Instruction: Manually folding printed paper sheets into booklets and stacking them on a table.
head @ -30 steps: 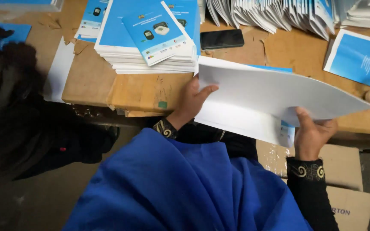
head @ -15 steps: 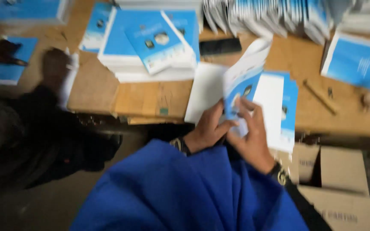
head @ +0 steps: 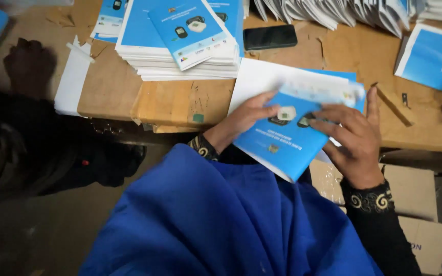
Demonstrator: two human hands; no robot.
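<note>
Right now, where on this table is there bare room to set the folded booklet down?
Bare wood lies between the booklet stack and the table edge, left of the left hand. A smaller patch sits right of the phone. The back row of leaflets is crowded.

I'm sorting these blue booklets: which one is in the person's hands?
The blue booklet at the table edge, pressed between the left hand and right hand. The others lie untouched, like the booklet atop the stack.
</note>
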